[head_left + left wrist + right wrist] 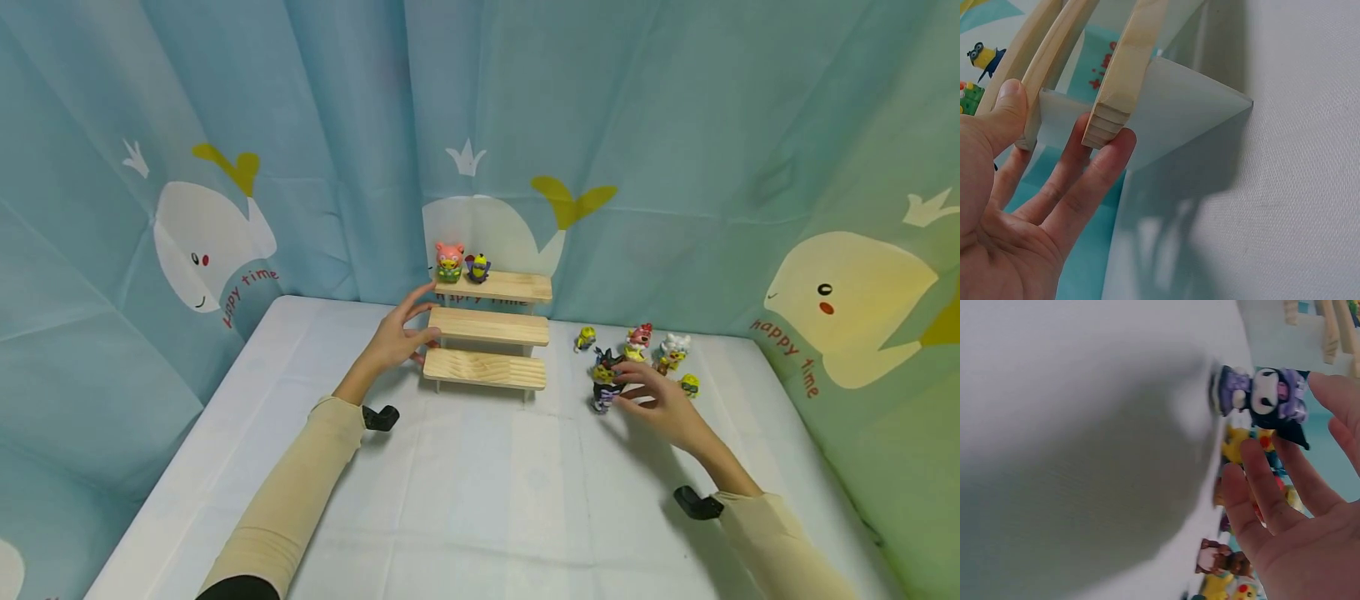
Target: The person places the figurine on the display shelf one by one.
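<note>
Right hand (663,406) curves round the purple figure (603,401), pinch unclear, toward the surface's (480,475) far-right corner, while left hand (392,340) grips the rack (487,368).

Cannot see whole in left wrist view the left hand (1022,237) and wooden shelf (1132,62), cut by edges; cannot make out in right one a yellow figure (1233,450), blurred, partly behind the right hand (1300,540).

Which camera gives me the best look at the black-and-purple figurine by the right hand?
The right wrist view: the black-and-purple figurine shows large, though sideways, its white face plain. The head view shows it small, beside the right hand; the left wrist view does not show it.
</note>
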The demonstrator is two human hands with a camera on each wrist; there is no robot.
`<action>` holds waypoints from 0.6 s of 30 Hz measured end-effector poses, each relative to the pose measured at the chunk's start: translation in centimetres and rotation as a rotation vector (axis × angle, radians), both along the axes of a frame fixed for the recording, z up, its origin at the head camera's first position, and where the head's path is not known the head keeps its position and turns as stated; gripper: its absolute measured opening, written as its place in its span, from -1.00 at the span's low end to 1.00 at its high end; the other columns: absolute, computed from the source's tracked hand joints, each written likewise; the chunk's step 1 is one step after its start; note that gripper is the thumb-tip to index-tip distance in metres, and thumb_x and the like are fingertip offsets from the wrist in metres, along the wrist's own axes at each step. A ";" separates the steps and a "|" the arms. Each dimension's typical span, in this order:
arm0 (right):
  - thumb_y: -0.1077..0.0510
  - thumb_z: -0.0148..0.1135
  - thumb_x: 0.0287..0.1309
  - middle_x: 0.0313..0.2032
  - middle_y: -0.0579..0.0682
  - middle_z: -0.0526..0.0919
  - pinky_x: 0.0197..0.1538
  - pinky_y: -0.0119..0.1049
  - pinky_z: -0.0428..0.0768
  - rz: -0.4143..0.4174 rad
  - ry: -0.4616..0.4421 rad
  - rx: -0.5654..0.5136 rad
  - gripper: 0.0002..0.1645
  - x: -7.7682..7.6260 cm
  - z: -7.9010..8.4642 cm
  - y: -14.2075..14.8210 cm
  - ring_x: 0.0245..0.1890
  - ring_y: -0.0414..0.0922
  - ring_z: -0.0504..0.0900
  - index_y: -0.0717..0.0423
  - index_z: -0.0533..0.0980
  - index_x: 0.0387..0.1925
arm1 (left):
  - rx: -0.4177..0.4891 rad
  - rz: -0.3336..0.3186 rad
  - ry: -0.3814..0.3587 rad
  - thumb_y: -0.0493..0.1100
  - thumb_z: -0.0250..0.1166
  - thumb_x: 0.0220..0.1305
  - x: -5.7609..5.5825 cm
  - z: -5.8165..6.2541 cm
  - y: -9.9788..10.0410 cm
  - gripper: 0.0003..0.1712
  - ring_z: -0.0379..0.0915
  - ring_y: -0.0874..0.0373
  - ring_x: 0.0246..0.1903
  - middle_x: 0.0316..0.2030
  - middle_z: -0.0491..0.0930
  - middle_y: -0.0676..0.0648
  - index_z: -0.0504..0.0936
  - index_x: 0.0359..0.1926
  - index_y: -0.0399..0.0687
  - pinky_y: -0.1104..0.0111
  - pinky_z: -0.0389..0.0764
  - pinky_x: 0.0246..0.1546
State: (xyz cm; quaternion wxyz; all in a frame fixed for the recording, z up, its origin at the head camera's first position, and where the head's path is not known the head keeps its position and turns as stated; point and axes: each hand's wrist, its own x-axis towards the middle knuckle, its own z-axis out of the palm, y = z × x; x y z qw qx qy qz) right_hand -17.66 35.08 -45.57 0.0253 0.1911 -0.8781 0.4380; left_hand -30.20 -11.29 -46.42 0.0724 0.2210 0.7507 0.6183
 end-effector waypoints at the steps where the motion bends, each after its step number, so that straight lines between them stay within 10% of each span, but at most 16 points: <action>1: 0.35 0.36 0.31 0.11 0.39 0.60 -0.05 -0.28 0.75 0.005 -0.004 -0.001 -0.42 -0.1 -0.2 -0.1 -0.10 0.12 0.73 0.33 0.41 0.31 | 0.001 -0.001 -0.004 -0.15 0.33 0.44 0.0 0.0 0.0 -0.07 0.75 -0.18 -0.25 0.54 0.18 -0.26 0.05 0.62 0.47 -0.36 0.62 -0.39; 18: 0.34 0.39 0.28 0.07 0.25 0.63 -0.10 -0.25 0.75 -0.005 -0.014 0.072 -0.60 -0.6 -1.6 -0.6 -0.11 0.19 0.72 0.25 0.54 0.13 | 0.019 -0.025 -0.005 -0.29 0.29 0.46 1.5 2.4 0.1 -0.10 0.73 -0.25 -0.21 0.51 0.18 -0.37 0.06 0.64 0.19 -0.38 0.61 -0.37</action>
